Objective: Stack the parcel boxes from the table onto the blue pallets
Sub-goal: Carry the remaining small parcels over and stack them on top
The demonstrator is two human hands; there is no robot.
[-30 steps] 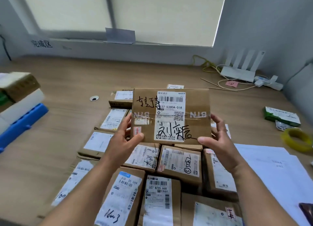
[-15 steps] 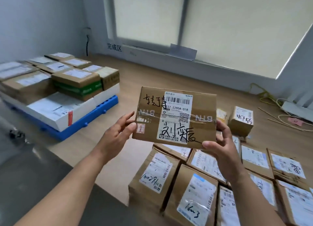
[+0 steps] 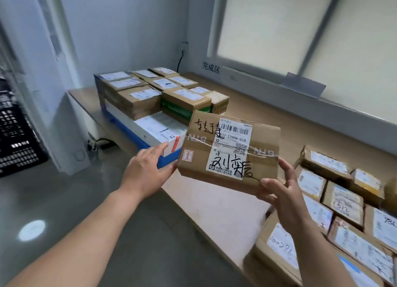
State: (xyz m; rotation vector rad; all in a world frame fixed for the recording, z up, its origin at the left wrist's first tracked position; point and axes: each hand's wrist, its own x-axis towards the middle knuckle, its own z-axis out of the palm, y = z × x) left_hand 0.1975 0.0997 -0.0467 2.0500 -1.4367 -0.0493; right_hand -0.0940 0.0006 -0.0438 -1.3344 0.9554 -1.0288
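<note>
I hold a brown parcel box (image 3: 232, 149) with a white label and black handwriting in the air over the wooden table (image 3: 214, 203). My right hand (image 3: 281, 192) grips its lower right corner, thumb on the top face. The straight fingers of my left hand (image 3: 146, 170) rest against its lower left edge. Just behind the box lies the blue pallet (image 3: 138, 140), at the table's left end. On it sit a flat white box (image 3: 159, 128) and several stacked brown parcels (image 3: 141, 97). More parcels (image 3: 343, 203) lie on the table at the right.
A black plastic crate (image 3: 17, 140) stands at the far left on the grey floor (image 3: 64, 200). A window with a blind (image 3: 300, 29) runs behind the table. A black cable (image 3: 180, 59) hangs on the wall behind the pallet.
The view has swung left, and both hands have carried the box left, up to the pallet. The loose parcels now lie at the right edge.
</note>
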